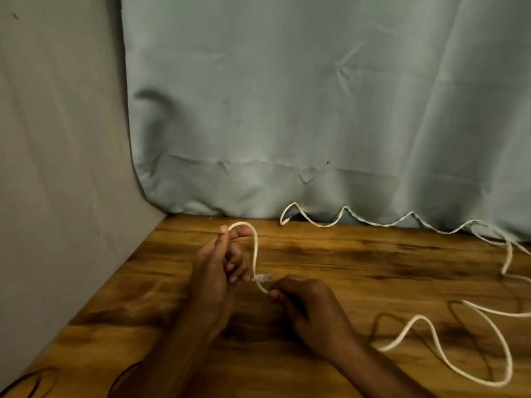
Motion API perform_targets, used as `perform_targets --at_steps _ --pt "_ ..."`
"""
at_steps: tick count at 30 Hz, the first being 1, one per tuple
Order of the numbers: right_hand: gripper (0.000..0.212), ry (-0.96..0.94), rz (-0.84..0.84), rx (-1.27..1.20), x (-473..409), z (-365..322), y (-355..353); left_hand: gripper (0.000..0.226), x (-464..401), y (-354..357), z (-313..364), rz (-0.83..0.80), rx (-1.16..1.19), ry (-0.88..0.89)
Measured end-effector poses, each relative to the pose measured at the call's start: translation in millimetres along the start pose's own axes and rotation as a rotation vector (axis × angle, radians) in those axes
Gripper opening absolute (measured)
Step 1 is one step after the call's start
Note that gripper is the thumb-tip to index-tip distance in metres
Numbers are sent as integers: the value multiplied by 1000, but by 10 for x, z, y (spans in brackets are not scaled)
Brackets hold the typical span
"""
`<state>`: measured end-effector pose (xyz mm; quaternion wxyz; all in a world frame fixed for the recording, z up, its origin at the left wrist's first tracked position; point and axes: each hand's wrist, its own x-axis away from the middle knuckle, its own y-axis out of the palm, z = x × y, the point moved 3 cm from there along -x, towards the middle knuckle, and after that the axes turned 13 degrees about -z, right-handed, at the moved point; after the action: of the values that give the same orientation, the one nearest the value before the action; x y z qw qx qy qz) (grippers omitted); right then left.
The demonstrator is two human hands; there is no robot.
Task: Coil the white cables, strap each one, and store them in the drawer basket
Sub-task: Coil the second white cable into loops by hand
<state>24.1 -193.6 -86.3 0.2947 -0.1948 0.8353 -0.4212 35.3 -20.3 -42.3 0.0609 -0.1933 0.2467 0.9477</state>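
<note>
A white cable (255, 248) arches from my left hand (214, 271) down to my right hand (304, 303). My left thumb and forefinger pinch the top of the arch. A clear plug (262, 277) on the cable shows between the two hands. My right hand pinches the cable just below that plug. From under my right hand the same cable (442, 349) seems to run on in loose loops over the wooden table at the right. A second stretch of white cable (324, 224) zigzags along the back edge by the curtain. No drawer basket or straps are in view.
The wooden table (344, 259) meets a pale blue-grey curtain (287, 110) at the back and a grey cloth wall (57, 168) at the left. Thin dark wires (34, 380) lie at the bottom left edge.
</note>
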Motion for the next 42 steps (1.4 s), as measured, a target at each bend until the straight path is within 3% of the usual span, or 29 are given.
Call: perform_targets --at_steps 3,9,14,20,25,32,42 --pt "13 -13 7 -16 -30 0 7 51 6 -56 -68 -72 -32 -18" --pt "27 -24 65 -1 -11 -7 28 42 -4 -124 -13 -109 -244 37" --pt "24 -32 194 -30 -37 9 27 45 -32 -248 58 -128 -246 33" --pt "25 -57 198 -31 -74 -77 74 42 -36 -242 -55 -233 -227 -44" --pt "18 -88 155 -75 -71 -97 62 26 40 -158 -78 -285 -444 -27" --pt "24 -86 205 -205 -40 -73 12 16 69 -149 -133 -189 -500 -123" --pt "16 -34 411 -290 53 -23 -129 32 185 135 -158 -384 -460 -343"
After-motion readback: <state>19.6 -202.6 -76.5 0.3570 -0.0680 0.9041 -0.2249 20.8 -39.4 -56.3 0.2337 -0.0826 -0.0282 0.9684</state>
